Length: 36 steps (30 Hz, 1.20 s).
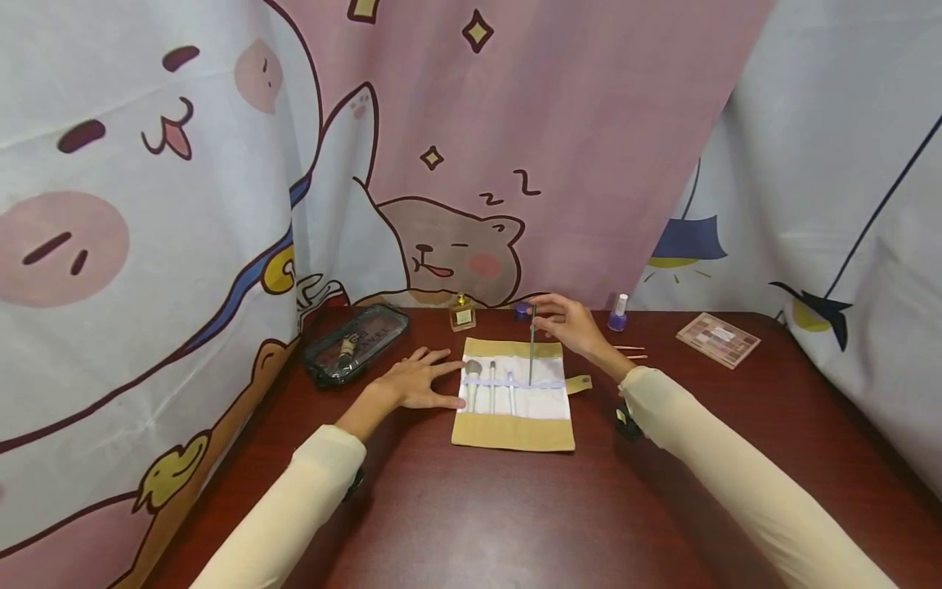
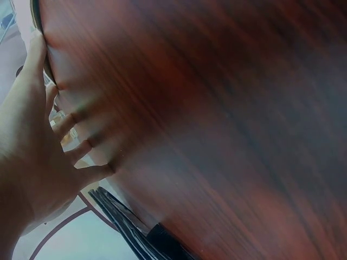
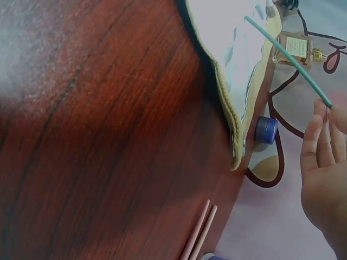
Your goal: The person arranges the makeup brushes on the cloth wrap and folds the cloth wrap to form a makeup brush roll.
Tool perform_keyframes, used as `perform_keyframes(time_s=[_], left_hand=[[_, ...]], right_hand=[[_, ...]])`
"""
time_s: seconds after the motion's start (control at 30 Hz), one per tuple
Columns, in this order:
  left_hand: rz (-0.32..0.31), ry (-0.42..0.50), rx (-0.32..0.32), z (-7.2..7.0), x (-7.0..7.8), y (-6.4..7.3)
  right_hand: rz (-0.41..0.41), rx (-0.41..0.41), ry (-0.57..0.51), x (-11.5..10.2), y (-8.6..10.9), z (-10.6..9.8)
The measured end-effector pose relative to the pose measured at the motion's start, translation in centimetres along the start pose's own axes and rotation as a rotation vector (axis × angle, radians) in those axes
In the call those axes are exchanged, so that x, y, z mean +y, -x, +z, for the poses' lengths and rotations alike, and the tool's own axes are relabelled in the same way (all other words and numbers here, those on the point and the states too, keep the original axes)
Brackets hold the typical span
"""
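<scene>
A tan brush roll (image 1: 513, 438) with a white inside lies unrolled on the table. Several makeup brushes (image 1: 491, 384) sit under its pale purple elastic band, one with a wide fluffy head at the left. My right hand (image 1: 570, 323) pinches a thin green stick (image 3: 297, 65) near its upper end. The stick stands nearly upright over the roll, its lower tip at the band right of the brushes. My left hand (image 1: 418, 380) lies with spread fingers at the roll's left edge, thumb and a finger on the cloth.
A clear black-edged pouch (image 1: 356, 343) lies at the left. Behind the roll stand a perfume bottle (image 1: 463, 315) and a small blue jar (image 1: 522, 311). To the right are purple nail polish (image 1: 619, 315), two thin pink sticks (image 3: 199, 230) and an eyeshadow palette (image 1: 718, 339).
</scene>
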<state>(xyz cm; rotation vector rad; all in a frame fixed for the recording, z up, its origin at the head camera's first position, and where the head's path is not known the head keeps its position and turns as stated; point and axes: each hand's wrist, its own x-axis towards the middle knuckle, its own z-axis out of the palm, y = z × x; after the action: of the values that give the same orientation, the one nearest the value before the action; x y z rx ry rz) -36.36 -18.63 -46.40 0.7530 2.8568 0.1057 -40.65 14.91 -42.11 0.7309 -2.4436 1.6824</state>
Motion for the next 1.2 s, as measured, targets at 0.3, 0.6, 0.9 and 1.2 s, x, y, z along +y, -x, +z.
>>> perform_keyframes(time_s=[0.3,0.6,0.9,1.2], left_hand=[[0.000,-0.009,0.003,0.0,0.0,-0.1],[0.000,-0.007,0.004,0.0,0.2,0.0],[-0.007,-0.011,0.006,0.1,0.1,-0.1],[-0.002,-0.011,0.008,0.1,0.1,0.0]], right_hand=[[0.041,0.016,0.009,3.7,-1.3,0.3],[0.069,-0.013,0.021,4.1,-1.1,0.8],[0.067,0.048,0.068,4.0,-1.6,0.5],[0.095,-0.091,0.047,4.9,-0.4,1.0]])
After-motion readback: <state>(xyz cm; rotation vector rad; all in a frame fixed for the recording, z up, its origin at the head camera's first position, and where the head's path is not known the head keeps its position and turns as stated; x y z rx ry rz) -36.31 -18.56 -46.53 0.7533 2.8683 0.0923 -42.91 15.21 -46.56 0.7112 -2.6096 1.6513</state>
